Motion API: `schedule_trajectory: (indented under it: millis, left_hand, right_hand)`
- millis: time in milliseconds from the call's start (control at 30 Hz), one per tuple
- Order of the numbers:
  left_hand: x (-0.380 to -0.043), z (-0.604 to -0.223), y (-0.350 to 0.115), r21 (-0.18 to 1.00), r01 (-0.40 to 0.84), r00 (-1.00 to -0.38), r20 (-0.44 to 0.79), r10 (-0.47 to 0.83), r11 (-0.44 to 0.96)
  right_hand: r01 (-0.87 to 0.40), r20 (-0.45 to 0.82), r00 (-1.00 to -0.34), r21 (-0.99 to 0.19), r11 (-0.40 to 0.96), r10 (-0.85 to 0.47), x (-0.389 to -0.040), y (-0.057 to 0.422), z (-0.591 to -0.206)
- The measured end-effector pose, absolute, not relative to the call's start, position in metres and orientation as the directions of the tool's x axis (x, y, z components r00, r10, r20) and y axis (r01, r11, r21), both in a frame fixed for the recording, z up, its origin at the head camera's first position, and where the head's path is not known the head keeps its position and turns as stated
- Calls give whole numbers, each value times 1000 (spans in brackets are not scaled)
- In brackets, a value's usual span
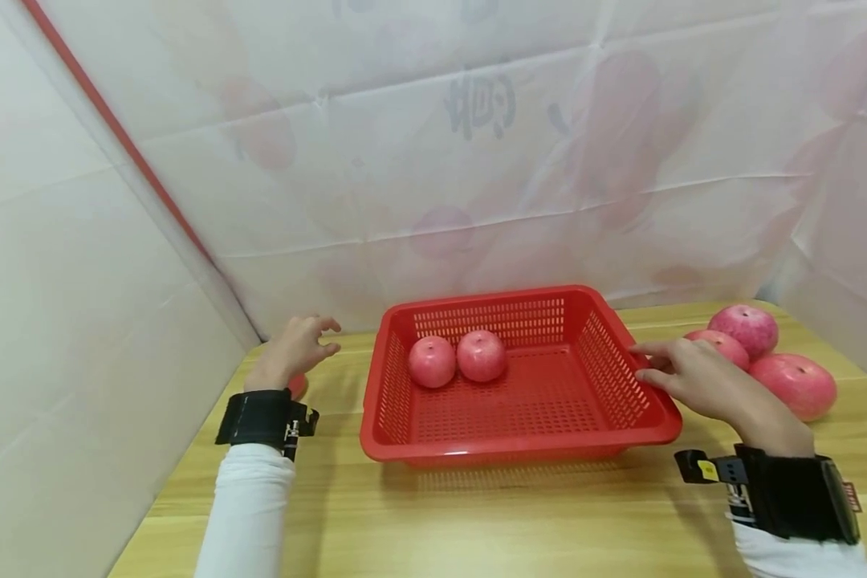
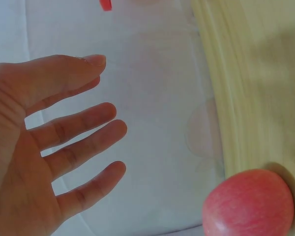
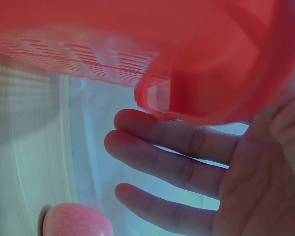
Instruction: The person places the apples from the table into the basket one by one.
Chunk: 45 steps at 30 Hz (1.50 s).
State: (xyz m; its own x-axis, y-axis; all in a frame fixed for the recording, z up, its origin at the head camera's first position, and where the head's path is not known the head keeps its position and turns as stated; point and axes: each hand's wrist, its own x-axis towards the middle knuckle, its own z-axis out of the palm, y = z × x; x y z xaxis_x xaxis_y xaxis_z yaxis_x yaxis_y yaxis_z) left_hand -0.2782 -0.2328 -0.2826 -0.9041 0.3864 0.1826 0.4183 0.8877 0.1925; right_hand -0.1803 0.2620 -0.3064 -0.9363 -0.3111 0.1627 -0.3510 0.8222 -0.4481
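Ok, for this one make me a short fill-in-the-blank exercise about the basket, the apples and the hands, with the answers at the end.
1. The basket has ____ apples inside it.
2. The hand touching the basket is the person's ____ one.
3. The left hand is holding ____.
4. To the right of the basket, ____ other apples can be seen.

Missing words: two; right; nothing; three.

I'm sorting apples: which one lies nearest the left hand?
The lone apple on the table, partly hidden by the left hand in the head view; two others sit in the red basket, three by the right hand.
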Motion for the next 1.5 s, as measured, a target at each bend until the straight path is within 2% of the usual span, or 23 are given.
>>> schedule_trajectory:
  millis: [200, 533, 1500]
  left_hand:
    - [-276, -289, -239, 191, 374, -922, 179, 342, 908]
    - [-272, -300, -252, 151, 335, -930, 208, 302, 930]
    - [-265, -322, -282, 138, 297, -910, 340, 236, 945]
  right_hand:
    - [-369, 180, -929, -424, 827, -322, -181, 263, -306]
    - [-344, 154, -939, -465, 816, -308, -180, 261, -309]
    - [-353, 159, -936, -442, 825, -315, -180, 264, -306]
